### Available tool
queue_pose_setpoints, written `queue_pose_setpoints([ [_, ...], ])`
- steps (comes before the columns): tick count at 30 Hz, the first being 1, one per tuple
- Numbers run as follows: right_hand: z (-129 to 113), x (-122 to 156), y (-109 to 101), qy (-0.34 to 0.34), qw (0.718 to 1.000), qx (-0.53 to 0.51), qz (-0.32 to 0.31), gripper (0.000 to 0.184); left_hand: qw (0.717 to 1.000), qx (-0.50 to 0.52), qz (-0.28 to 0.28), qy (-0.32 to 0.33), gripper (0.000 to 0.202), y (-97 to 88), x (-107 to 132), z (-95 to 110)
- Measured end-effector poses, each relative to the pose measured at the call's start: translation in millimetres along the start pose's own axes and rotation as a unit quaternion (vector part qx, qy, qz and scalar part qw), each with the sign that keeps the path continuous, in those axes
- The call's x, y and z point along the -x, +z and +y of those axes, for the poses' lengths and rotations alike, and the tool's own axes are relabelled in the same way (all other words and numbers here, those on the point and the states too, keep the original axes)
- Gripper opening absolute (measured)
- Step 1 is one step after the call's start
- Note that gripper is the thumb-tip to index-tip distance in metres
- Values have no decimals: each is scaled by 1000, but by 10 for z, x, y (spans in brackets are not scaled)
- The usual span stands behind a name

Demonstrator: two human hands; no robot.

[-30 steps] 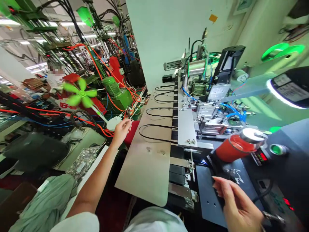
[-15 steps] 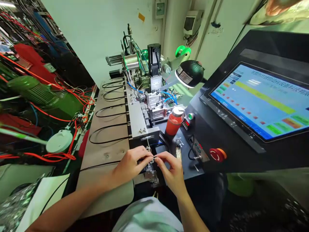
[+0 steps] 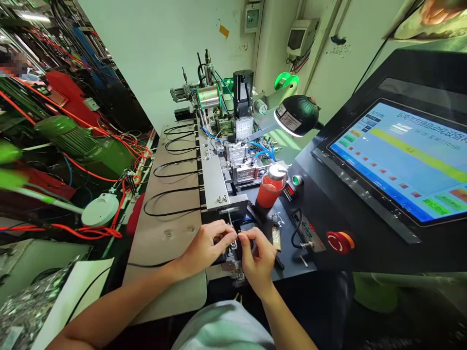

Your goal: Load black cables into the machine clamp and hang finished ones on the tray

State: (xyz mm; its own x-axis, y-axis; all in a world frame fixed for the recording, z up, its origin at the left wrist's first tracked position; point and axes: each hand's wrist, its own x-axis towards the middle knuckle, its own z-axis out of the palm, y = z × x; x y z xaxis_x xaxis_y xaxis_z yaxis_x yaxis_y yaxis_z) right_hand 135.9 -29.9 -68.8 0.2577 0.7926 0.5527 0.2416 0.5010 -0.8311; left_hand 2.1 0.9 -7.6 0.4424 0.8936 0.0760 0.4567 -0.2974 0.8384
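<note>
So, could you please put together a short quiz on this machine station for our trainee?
1. True or false: the touchscreen is switched off.
2. What colour is the bottle beside the machine? A) red B) blue C) yellow
3. Which is nearer the stop button: the left hand or the right hand?

Key: 1. False. 2. A. 3. The right hand.
</note>
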Motion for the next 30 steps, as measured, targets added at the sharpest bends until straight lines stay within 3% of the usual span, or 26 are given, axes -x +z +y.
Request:
queue_pose_setpoints([
  [4, 13, 31, 60, -19, 998, 46, 23, 21, 999, 21, -4, -26, 28, 23, 22, -13],
  [9, 81, -20, -123, 27, 996, 49, -71, 20, 996, -85, 12, -36, 24, -52, -35, -100],
  [15, 173, -26, -296, 55, 995, 79, -22, 21, 983, -165, -16, -72, 27, -62, -100, -226],
  [22, 214, -13, -291, 75, 993, 81, -31, 22, 976, -198, -30, -85, 29, -38, -104, -209],
  [30, 317, -101, -145, 118, 979, 43, -161, 28, 964, -247, -33, -93, 27, -23, -161, -146],
])
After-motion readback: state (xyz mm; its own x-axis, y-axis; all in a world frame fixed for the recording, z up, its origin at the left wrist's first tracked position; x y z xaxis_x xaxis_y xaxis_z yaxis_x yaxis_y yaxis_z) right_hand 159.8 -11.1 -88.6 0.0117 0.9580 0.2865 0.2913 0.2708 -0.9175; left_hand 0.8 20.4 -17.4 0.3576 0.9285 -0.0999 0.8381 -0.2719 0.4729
